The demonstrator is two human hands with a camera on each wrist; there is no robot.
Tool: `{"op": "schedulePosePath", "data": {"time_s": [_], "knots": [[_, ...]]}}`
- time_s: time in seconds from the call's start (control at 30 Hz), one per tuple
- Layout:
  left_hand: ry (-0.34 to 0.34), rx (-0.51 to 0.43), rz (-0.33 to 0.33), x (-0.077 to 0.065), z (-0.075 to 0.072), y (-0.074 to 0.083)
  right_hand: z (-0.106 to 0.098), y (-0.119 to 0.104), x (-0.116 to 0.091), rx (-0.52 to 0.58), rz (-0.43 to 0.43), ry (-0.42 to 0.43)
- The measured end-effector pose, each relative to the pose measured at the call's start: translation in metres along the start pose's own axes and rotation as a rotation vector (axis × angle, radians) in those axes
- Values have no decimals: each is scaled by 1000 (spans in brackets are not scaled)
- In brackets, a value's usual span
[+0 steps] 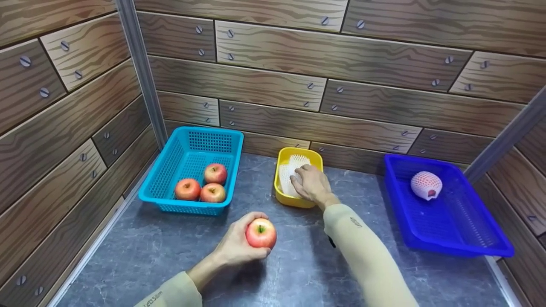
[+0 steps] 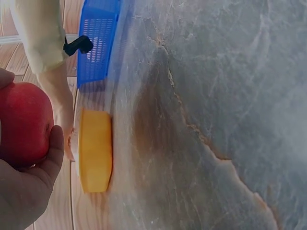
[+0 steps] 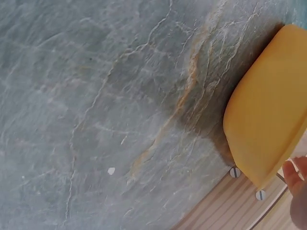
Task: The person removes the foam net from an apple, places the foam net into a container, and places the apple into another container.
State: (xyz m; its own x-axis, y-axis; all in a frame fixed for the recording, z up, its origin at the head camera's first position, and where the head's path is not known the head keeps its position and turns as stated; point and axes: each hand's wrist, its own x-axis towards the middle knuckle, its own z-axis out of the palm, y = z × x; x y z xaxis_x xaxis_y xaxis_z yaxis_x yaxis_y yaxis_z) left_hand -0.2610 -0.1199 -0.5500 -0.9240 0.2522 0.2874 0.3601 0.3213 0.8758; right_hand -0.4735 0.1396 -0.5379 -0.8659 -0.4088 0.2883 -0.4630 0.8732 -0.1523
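My left hand [image 1: 239,243] holds a red and yellow apple [image 1: 261,233] above the table, fingers and thumb round its sides, stem facing up. In the left wrist view the same apple [image 2: 24,124] shows deep red. My right hand [image 1: 313,183] reaches into a small yellow basket [image 1: 297,202], bent fingertips on the white foam nets [image 1: 286,181] inside. I cannot tell whether the fingers pinch a net. In the right wrist view, part of the right hand [image 3: 298,184] shows by the rim of the yellow basket [image 3: 268,105], whose contents are hidden there.
A light blue basket [image 1: 149,195] on the left holds three apples [image 1: 213,193]. On the right stands a dark blue basket [image 1: 448,230] with one apple in a foam net [image 1: 426,185]. Wood-patterned walls [image 1: 273,85] close off the back and sides of the grey marbled table [image 1: 298,264].
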Motion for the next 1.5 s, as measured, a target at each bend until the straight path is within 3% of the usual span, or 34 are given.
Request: {"op": "schedulePosePath", "data": {"time_s": [0.27,0.5,0.77,1.03,1.5], "knots": [[0,-16,17,1,-1,3,-8,-5,-14,-67,-15,192],[18,1,15,5,-3,8,-17,-3,-35,-61,-81,342],[26,-9,-14,12,-8,14,-25,-2,-65,-36,-99,370],[66,-24,-7,19,-13,18,-36,4,-96,-86,-131,385],[125,-7,-27,31,-23,17,-69,51,-147,-111,-195,525]]}}
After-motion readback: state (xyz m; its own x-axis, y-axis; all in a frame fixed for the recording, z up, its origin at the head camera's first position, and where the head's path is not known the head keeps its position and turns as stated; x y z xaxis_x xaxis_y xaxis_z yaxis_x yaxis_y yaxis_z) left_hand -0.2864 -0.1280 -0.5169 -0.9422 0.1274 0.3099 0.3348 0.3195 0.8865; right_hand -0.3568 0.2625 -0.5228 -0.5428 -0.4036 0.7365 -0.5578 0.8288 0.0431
